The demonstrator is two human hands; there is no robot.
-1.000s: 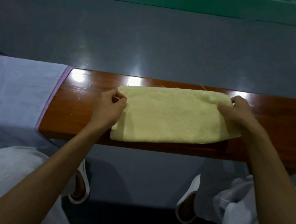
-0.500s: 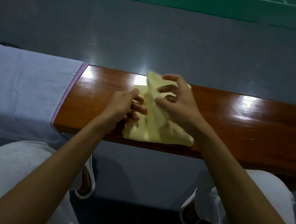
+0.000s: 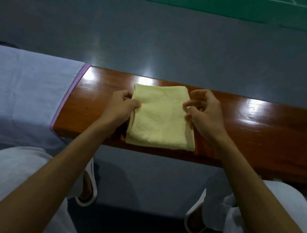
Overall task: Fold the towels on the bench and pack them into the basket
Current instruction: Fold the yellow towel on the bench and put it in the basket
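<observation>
One view, from the head. Two towels lie on the worktop (image 3: 265,133). The yellow towel (image 3: 160,117) is folded into a neat block at the middle, its near edge close to the worktop's front rim. The blue towel (image 3: 23,87), with a purple border, is draped over the left end and lies apart from the yellow one.

The left grip (image 3: 120,105) pinches the yellow towel's left edge, thumb on top. The right grip (image 3: 202,115) sits at its right edge, fingers curled, thumb and forefinger close together over the hem. Whether they hold cloth cannot be told.

Below the worktop are white trousers (image 3: 10,174) and white slippers (image 3: 87,192) on a grey floor (image 3: 159,47).
</observation>
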